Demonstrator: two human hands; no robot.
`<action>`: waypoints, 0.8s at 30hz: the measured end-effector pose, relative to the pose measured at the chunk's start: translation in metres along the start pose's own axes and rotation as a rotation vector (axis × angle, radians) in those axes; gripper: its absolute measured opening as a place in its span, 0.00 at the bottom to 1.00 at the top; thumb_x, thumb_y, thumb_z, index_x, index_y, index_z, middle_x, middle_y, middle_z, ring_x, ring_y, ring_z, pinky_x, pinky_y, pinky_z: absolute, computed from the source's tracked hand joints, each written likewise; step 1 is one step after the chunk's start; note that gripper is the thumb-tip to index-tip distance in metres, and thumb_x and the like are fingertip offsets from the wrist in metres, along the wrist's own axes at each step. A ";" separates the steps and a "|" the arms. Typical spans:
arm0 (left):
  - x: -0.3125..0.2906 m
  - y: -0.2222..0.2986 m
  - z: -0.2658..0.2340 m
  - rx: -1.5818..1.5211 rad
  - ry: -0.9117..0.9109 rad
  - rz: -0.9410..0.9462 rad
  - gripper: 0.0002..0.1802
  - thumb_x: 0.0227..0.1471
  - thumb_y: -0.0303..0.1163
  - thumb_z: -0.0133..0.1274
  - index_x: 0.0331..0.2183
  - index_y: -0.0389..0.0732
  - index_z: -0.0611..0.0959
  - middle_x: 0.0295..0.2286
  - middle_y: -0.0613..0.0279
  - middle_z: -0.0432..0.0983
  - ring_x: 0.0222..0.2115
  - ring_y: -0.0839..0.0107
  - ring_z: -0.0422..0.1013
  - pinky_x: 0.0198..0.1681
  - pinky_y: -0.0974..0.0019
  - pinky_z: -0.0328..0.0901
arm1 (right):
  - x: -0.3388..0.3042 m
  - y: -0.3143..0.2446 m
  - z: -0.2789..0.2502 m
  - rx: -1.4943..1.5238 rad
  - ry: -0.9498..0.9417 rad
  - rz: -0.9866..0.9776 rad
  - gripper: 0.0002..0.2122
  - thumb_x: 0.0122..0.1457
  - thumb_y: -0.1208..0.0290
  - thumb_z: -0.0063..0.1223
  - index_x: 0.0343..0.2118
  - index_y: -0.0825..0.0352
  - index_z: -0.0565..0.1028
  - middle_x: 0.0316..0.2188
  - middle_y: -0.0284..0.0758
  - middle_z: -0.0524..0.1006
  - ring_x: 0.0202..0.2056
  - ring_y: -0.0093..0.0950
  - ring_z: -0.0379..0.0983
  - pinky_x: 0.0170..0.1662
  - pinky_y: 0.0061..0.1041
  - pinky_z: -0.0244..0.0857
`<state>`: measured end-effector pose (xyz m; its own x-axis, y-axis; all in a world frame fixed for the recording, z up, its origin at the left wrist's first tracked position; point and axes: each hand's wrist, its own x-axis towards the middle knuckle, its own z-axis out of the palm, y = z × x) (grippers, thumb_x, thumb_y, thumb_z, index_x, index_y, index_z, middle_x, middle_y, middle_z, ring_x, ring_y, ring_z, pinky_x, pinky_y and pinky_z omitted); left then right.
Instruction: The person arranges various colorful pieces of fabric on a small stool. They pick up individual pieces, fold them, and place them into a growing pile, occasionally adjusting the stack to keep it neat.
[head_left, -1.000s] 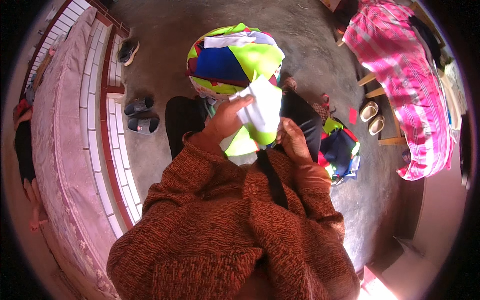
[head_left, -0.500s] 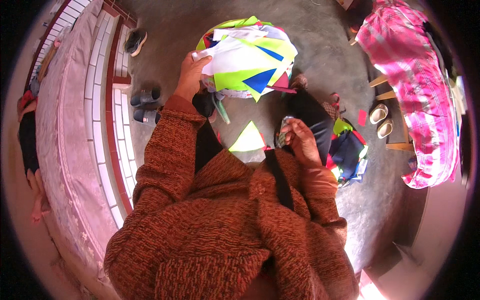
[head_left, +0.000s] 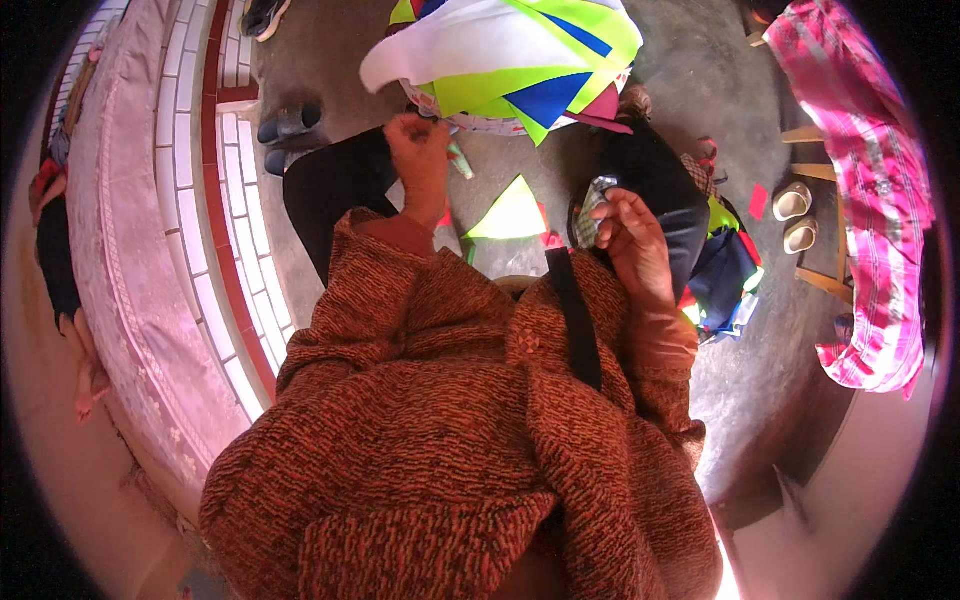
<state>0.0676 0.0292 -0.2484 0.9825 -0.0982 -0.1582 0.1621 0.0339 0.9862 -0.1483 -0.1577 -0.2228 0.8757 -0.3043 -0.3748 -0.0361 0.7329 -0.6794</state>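
My left hand (head_left: pixel 416 150) is over my left knee, its fingers curled and its fingertips hard to make out. It is just below a large pile of cloth pieces (head_left: pixel 520 60) in white, lime green and blue, and no longer touches it. My right hand (head_left: pixel 637 240) is raised in front of my right thigh, thumb and fingers pinched together. Whatever lies between those fingertips is too small to name. Close beside them shows a grey checkered thing (head_left: pixel 594 208); whether the hand touches it I cannot tell. A lime-green triangular cloth piece (head_left: pixel 508 212) lies on the floor between my legs.
Beside my right leg is a heap of dark blue, lime and red cloth (head_left: pixel 728 265). Pale clogs (head_left: pixel 797 218) sit near a wooden-legged seat under a pink plaid cover (head_left: pixel 870 190). Dark slippers (head_left: pixel 290 125) lie by the white-tiled base (head_left: pixel 185 160) on the left.
My left hand has let go of the white cloth on the pile and drawn back toward me. The view has shifted, and my right hand stays pinched.
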 end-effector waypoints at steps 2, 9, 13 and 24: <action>-0.014 -0.025 -0.002 -0.040 -0.044 -0.213 0.19 0.44 0.23 0.54 0.39 0.38 0.64 0.29 0.60 0.66 0.24 0.72 0.68 0.20 0.70 0.66 | 0.003 -0.001 0.002 0.001 0.004 0.006 0.13 0.61 0.66 0.44 0.44 0.69 0.66 0.31 0.35 0.75 0.26 0.19 0.66 0.32 0.17 0.61; -0.028 -0.114 -0.005 0.296 -0.321 -0.698 0.19 0.44 0.28 0.55 0.39 0.40 0.66 0.30 0.59 0.67 0.25 0.68 0.69 0.21 0.63 0.67 | 0.016 -0.003 0.004 0.001 0.022 0.067 0.12 0.61 0.68 0.43 0.44 0.69 0.66 0.32 0.36 0.75 0.26 0.19 0.66 0.32 0.17 0.60; -0.026 -0.178 -0.015 0.608 -0.340 -0.752 0.23 0.38 0.30 0.58 0.38 0.38 0.67 0.31 0.57 0.69 0.25 0.65 0.70 0.18 0.62 0.66 | 0.018 -0.008 0.014 0.018 0.086 0.119 0.11 0.60 0.69 0.43 0.43 0.69 0.67 0.32 0.37 0.74 0.26 0.19 0.66 0.32 0.17 0.61; -0.036 -0.298 -0.035 1.078 -0.506 -0.619 0.21 0.40 0.33 0.55 0.37 0.38 0.69 0.28 0.54 0.68 0.23 0.63 0.66 0.23 0.57 0.61 | 0.032 -0.013 0.037 0.153 0.323 0.340 0.09 0.57 0.70 0.47 0.38 0.68 0.69 0.31 0.36 0.74 0.27 0.20 0.66 0.34 0.18 0.60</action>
<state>-0.0127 0.0572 -0.5381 0.5946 -0.1746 -0.7848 0.1822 -0.9215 0.3431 -0.1020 -0.1546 -0.2026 0.6317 -0.1875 -0.7522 -0.2019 0.8971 -0.3931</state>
